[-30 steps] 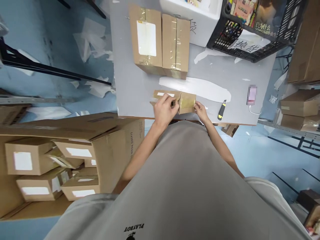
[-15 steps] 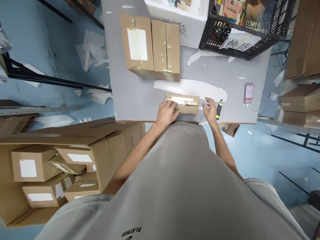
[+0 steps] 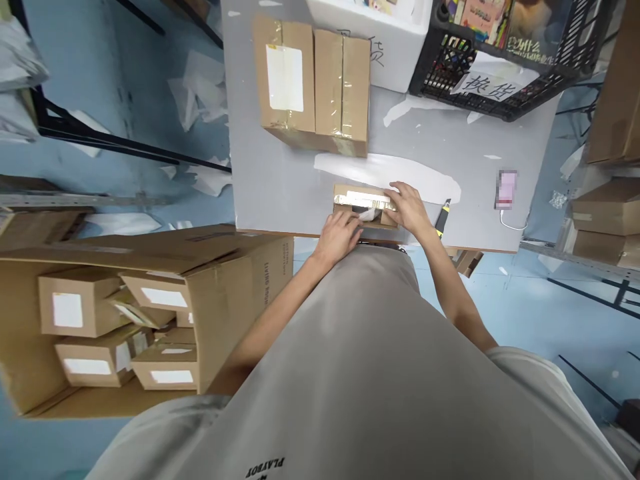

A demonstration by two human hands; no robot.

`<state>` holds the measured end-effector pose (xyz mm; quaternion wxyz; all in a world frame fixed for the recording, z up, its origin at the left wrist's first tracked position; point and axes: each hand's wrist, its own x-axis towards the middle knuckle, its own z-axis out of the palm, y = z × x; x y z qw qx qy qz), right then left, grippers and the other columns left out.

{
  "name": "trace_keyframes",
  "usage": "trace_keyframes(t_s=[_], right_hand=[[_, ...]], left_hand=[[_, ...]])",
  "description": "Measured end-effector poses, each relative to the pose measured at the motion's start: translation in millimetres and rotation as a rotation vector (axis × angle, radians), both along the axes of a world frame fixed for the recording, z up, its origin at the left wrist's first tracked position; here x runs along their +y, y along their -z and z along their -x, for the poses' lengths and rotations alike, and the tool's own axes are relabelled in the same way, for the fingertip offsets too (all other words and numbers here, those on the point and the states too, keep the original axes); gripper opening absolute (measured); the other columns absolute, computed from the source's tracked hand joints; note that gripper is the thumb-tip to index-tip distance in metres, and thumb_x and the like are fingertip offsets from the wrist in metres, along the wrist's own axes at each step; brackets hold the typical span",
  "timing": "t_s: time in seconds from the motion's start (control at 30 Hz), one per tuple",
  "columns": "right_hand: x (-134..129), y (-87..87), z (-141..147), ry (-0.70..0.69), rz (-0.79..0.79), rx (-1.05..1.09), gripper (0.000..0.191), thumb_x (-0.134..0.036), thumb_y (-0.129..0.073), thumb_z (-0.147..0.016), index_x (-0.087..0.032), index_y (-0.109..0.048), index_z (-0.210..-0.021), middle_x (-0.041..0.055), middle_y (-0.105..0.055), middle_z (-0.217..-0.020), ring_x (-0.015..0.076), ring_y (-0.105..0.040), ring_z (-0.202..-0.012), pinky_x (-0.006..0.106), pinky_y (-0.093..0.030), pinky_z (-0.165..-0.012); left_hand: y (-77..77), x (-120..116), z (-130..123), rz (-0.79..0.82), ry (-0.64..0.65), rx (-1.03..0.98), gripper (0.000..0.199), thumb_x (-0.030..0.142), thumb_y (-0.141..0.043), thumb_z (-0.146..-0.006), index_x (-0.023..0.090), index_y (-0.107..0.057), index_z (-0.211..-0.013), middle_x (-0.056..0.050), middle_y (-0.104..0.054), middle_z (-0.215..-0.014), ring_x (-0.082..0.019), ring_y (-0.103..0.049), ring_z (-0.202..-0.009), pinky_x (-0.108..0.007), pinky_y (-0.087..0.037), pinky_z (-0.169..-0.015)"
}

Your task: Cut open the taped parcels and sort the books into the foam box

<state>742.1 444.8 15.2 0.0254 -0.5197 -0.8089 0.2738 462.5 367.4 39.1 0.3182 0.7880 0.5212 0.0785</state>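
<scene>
A small cardboard box with a white label and shiny tape lies at the table's front edge. Its top is partly open, and something whitish shows inside. My left hand grips the box's left front part, fingers bent over the opening. At the right end, my right hand has its fingers on the box's flap and side. A black and yellow utility knife rests on the table just right of my right hand, untouched.
Two taped cartons stand at the table's back left. Behind are a white foam box and a black crate of books. A phone with a cable lies right. A large carton holding several boxes sits lower left.
The small box has gone from closed to partly open. My right hand has moved left from beside the box onto it. The view has shifted slightly.
</scene>
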Motion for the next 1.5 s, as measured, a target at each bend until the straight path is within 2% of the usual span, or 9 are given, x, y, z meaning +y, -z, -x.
trace_keyframes(t_s=[0.1,0.27,0.5,0.77,0.97,1.13,1.27,1.37,1.5], right_hand=[[8,-0.9,0,-0.001,0.008,0.022,0.048,-0.036,-0.058,-0.114,-0.019,-0.071,-0.156,0.0202,-0.07,-0.16,0.042,-0.06,-0.149,0.063,-0.043,-0.131],[16,-5.4,9,-0.064,0.046,-0.001,0.06,-0.04,-0.078,-0.103,-0.018,-0.07,-0.159,0.0219,-0.064,-0.169,0.0458,-0.057,-0.152,0.063,-0.044,-0.13],[30,-23.0,16,0.022,0.062,0.017,0.042,-0.032,-0.05,-0.119,-0.016,-0.076,-0.147,0.019,-0.079,-0.147,0.0368,-0.071,-0.135,0.048,-0.051,-0.122],[60,2.9,37,0.252,-0.048,-0.083,0.04,-0.028,-0.054,-0.118,-0.015,-0.072,-0.151,0.0232,-0.071,-0.155,0.04,-0.062,-0.145,0.057,-0.047,-0.128],[32,-6.1,56,0.152,0.053,-0.108,0.041,-0.019,-0.043,-0.118,-0.014,-0.077,-0.14,0.0203,-0.074,-0.143,0.0356,-0.062,-0.14,0.05,-0.049,-0.128],[-2,-12.7,48,-0.001,0.121,0.02,0.063,-0.014,-0.056,-0.103,-0.011,-0.063,-0.166,0.0207,-0.071,-0.161,0.0369,-0.061,-0.149,0.052,-0.047,-0.132],[-7,-14.4,54,0.045,0.171,-0.09,0.08,-0.016,-0.061,-0.102,-0.004,-0.044,-0.179,0.0261,-0.063,-0.171,0.037,-0.059,-0.158,0.05,-0.047,-0.133],[0,-19.1,70,0.017,0.255,-0.232,0.072,-0.017,-0.055,-0.11,-0.009,-0.044,-0.181,0.0252,-0.067,-0.168,0.0349,-0.068,-0.15,0.046,-0.054,-0.126],[2,-30.3,86,-0.016,0.304,-0.421,0.05,-0.024,-0.05,-0.118,-0.008,-0.064,-0.163,0.0271,-0.08,-0.147,0.0368,-0.077,-0.138,0.046,-0.056,-0.119]], left_hand=[[-1.5,-11,2,0.001,-0.006,-0.015,0.028,0.028,-0.056,-0.116,0.02,-0.082,-0.119,-0.019,-0.076,-0.143,-0.039,-0.069,-0.132,-0.057,-0.058,-0.112],[-1.1,-22,3,0.047,-0.021,-0.042,0.027,0.025,-0.057,-0.115,0.022,-0.084,-0.118,-0.016,-0.078,-0.138,-0.035,-0.073,-0.128,-0.053,-0.061,-0.114],[3.5,-20,2,0.106,0.004,-0.047,0.032,0.027,-0.053,-0.116,0.022,-0.084,-0.12,-0.017,-0.077,-0.141,-0.035,-0.069,-0.136,-0.052,-0.057,-0.121],[10.2,-4,-1,0.085,0.051,-0.004,0.038,0.027,-0.048,-0.117,0.02,-0.084,-0.126,-0.018,-0.079,-0.136,-0.036,-0.069,-0.13,-0.052,-0.056,-0.118],[20.5,16,-13,0.065,0.079,0.048,0.038,0.022,-0.05,-0.114,0.016,-0.081,-0.137,-0.022,-0.074,-0.15,-0.039,-0.069,-0.137,-0.057,-0.059,-0.115],[24.4,37,-22,0.026,0.089,0.004,0.045,0.02,-0.048,-0.112,0.012,-0.074,-0.148,-0.024,-0.071,-0.156,-0.04,-0.067,-0.145,-0.058,-0.056,-0.124],[25.2,47,-27,0.067,0.118,-0.119,0.045,0.018,-0.046,-0.112,0.017,-0.075,-0.147,-0.018,-0.072,-0.158,-0.032,-0.067,-0.149,-0.049,-0.053,-0.13],[26.7,52,-26,0.152,0.182,-0.067,0.044,0.018,-0.046,-0.112,0.018,-0.077,-0.144,-0.016,-0.074,-0.156,-0.031,-0.072,-0.142,-0.046,-0.055,-0.126],[27.2,54,-15,0.131,0.201,0.218,0.041,0.024,-0.05,-0.11,0.008,-0.08,-0.133,-0.028,-0.076,-0.139,-0.041,-0.074,-0.129,-0.057,-0.054,-0.118]])
